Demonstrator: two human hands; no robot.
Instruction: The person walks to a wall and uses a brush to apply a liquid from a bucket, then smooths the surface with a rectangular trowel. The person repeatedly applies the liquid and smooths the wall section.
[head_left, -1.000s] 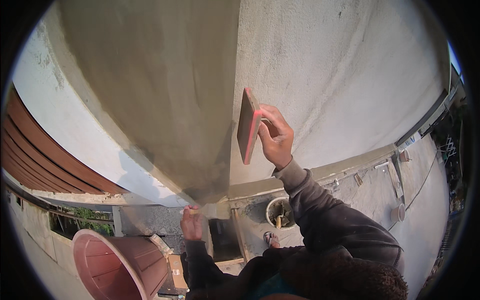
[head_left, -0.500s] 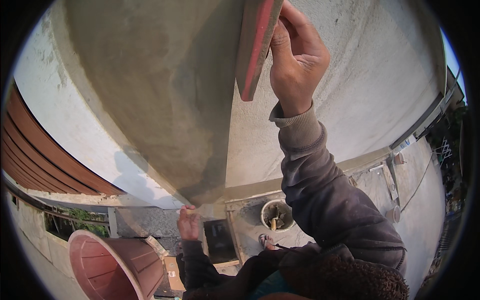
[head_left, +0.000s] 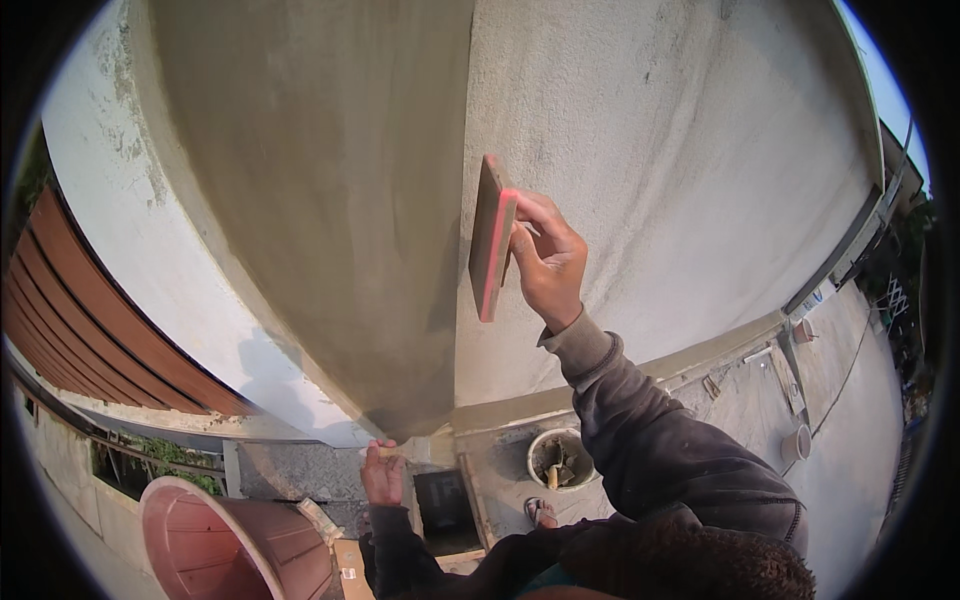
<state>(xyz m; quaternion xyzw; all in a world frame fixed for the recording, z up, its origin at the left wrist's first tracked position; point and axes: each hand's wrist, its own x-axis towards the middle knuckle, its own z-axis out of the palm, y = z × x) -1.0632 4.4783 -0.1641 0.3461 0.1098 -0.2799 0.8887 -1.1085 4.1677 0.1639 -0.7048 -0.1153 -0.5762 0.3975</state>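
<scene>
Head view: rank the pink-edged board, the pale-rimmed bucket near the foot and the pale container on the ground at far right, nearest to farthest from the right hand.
1. Pink-edged board: held in the right hand, on its left side.
2. Pale-rimmed bucket: below the hand, near the foot.
3. Pale container: farther off, low to the right.

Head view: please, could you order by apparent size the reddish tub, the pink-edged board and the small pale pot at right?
Largest to smallest:
1. Reddish tub
2. Pink-edged board
3. Small pale pot
</scene>
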